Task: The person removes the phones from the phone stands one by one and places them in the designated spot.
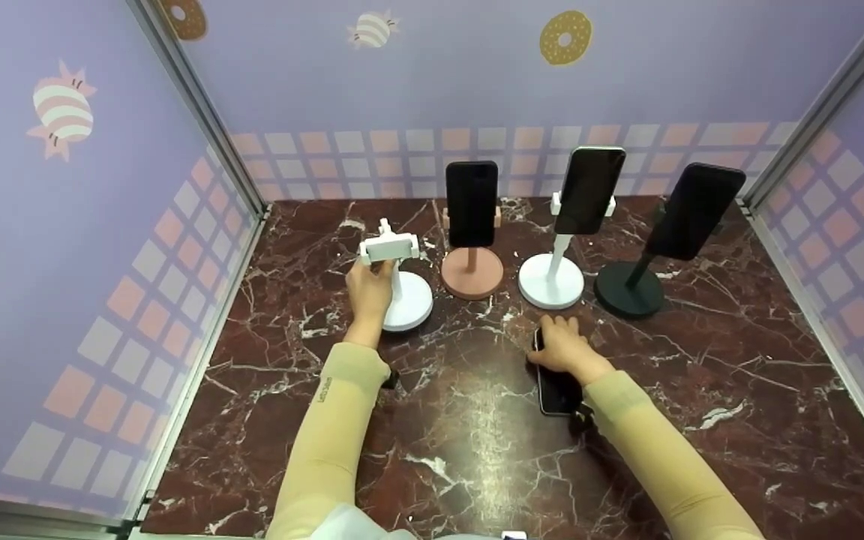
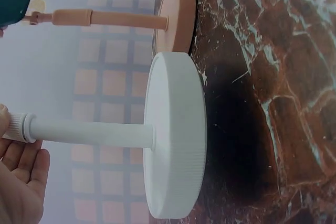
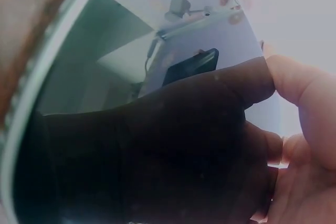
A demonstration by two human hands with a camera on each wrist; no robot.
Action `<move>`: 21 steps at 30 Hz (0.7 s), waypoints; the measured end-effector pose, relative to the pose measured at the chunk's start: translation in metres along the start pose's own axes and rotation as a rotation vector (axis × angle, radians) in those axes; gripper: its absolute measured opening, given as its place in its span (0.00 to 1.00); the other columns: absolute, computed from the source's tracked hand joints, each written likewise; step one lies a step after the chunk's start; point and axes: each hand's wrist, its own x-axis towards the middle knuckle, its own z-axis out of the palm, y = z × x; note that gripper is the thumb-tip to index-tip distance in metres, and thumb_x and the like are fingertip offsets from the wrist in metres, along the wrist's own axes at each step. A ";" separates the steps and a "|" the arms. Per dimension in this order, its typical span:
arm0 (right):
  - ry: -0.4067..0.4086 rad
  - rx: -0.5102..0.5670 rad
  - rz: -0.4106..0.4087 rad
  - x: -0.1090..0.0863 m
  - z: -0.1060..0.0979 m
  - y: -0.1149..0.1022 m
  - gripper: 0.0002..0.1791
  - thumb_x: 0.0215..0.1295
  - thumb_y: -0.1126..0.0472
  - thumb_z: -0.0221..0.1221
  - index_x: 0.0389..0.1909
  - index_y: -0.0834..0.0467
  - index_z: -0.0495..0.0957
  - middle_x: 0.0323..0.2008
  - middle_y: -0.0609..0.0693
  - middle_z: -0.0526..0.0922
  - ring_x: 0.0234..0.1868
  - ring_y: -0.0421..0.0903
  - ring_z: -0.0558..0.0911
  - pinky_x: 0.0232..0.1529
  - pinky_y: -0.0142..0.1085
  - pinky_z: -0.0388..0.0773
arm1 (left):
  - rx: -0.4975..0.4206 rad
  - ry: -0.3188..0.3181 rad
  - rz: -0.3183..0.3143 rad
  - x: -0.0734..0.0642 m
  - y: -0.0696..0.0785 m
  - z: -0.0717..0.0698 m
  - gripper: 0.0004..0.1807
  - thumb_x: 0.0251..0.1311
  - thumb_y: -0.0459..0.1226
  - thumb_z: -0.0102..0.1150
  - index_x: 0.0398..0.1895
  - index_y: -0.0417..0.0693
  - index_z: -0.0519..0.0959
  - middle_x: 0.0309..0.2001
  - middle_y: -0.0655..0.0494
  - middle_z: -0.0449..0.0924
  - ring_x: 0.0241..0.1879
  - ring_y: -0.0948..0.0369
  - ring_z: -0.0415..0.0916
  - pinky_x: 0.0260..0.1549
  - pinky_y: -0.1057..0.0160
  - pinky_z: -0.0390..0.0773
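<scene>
My left hand (image 1: pixel 372 292) grips the upper post of a white phone stand (image 1: pixel 409 301), just below its empty white cradle (image 1: pixel 390 247). In the left wrist view, finger and thumb close around the ribbed collar of this stand (image 2: pixel 94 132), and a dark shadow lies under its round base. My right hand (image 1: pixel 568 348) holds a black smartphone (image 1: pixel 556 391) by its far end, low over the table, thumb along its left edge. Up close in the right wrist view, the phone's glossy screen (image 3: pixel 131 156) mirrors the hand, with fingers (image 3: pixel 310 87) at its edge.
Along the back stand a pink stand (image 1: pixel 471 274), a second white stand (image 1: pixel 552 283) and a black stand (image 1: pixel 628 291), each carrying an upright dark phone. Purple patterned panels (image 1: pixel 417 82) wall in the dark red marbled table (image 1: pixel 469 465) at the back and both sides.
</scene>
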 end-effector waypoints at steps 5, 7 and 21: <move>0.008 0.013 -0.010 0.000 0.001 0.002 0.36 0.57 0.53 0.69 0.60 0.70 0.67 0.56 0.73 0.72 0.62 0.72 0.66 0.56 0.73 0.71 | 0.054 0.011 0.017 0.008 -0.002 0.003 0.15 0.59 0.33 0.69 0.45 0.28 0.84 0.44 0.30 0.87 0.48 0.37 0.85 0.53 0.43 0.82; 0.018 0.014 -0.014 -0.001 0.001 0.003 0.36 0.57 0.53 0.68 0.59 0.70 0.67 0.55 0.73 0.72 0.62 0.72 0.66 0.56 0.73 0.71 | 0.079 0.016 0.033 0.012 -0.003 0.004 0.16 0.59 0.35 0.68 0.42 0.27 0.84 0.41 0.28 0.86 0.44 0.35 0.84 0.50 0.42 0.82; 0.063 -0.026 -0.030 -0.003 0.004 0.002 0.38 0.58 0.52 0.68 0.61 0.71 0.66 0.56 0.75 0.71 0.62 0.74 0.65 0.54 0.72 0.73 | 0.145 -0.003 -0.034 0.032 -0.017 0.006 0.15 0.62 0.35 0.67 0.45 0.31 0.85 0.44 0.30 0.87 0.49 0.34 0.83 0.54 0.42 0.80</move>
